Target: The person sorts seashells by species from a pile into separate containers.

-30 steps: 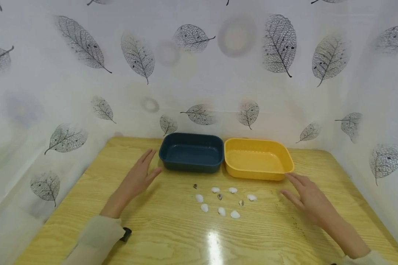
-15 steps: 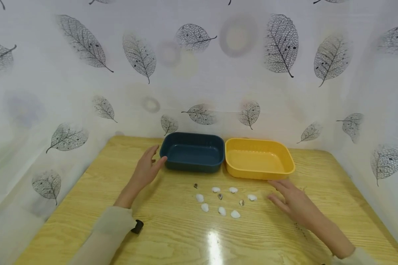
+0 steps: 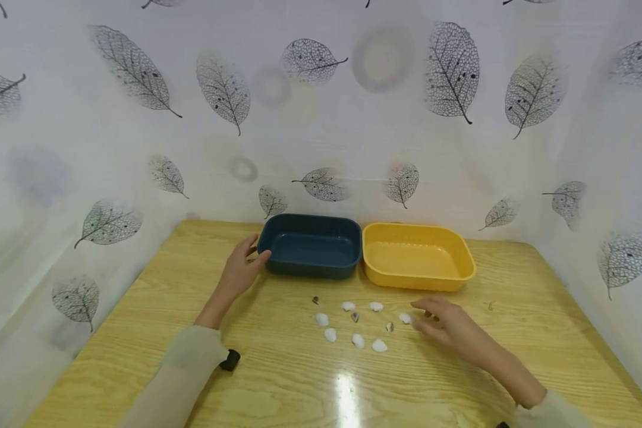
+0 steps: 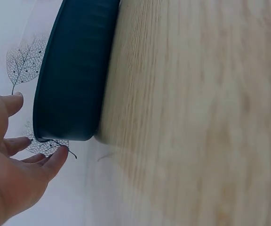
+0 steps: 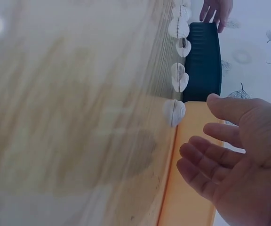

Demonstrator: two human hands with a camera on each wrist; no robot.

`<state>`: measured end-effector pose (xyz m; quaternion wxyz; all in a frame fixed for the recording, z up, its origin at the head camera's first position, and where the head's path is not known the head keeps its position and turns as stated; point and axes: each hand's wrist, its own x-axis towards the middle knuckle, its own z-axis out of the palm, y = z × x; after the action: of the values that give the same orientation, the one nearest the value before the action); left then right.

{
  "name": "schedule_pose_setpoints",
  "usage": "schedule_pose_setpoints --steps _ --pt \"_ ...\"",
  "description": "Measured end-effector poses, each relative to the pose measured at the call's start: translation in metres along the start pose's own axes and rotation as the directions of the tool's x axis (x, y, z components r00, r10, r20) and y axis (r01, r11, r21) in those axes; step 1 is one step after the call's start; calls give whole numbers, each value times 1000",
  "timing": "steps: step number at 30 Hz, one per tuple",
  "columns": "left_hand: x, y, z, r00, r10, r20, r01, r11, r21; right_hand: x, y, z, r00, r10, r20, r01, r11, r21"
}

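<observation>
White shells (image 3: 358, 340), seven of them, are spread together with three small dark shells (image 3: 355, 317) across the middle of the worktop (image 3: 278, 374); along its back edge the dark blue bin (image 3: 310, 268) is set towards the back left corner and the yellow bin (image 3: 406, 280) beside it, towards the back right corner; no shell is seen inside either, and none is held, so the handling of the shells is judged to be at its very start, with all ten resting on the worktop; the rightmost white shell (image 3: 404, 318) is found just beside the thumb and fingertips of the right hand (image 3: 452, 324), on the side towards the worktop's left edge; a gap appears to be shown in the right wrist view, though contact cannot be ruled out from the head view; the right hand is unclenched, its fingers loosely bent, and nothing is grasped by it; the left hand (image 3: 241, 270) is likewise relaxed and is held at the blue bin's left end, thumb and fingers parted near the rim; the bin is not gripped, and whether it is touched cannot be told
</observation>
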<state>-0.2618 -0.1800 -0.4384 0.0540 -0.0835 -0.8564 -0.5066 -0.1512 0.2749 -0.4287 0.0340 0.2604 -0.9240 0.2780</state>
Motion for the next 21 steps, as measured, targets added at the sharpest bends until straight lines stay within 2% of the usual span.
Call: schedule_pose_setpoints --steps 8,13,21 --pt "5 -3 4 1000 -22 -5 21 999 -28 7 2 8 999 -33 -4 33 998 -47" --pt "6 -4 5 1000 -15 8 16 999 -31 10 2 11 1000 -14 17 15 999 -48" --pt "7 -4 5 998 -46 46 45 998 34 15 0 13 998 28 52 -26 999 -48"
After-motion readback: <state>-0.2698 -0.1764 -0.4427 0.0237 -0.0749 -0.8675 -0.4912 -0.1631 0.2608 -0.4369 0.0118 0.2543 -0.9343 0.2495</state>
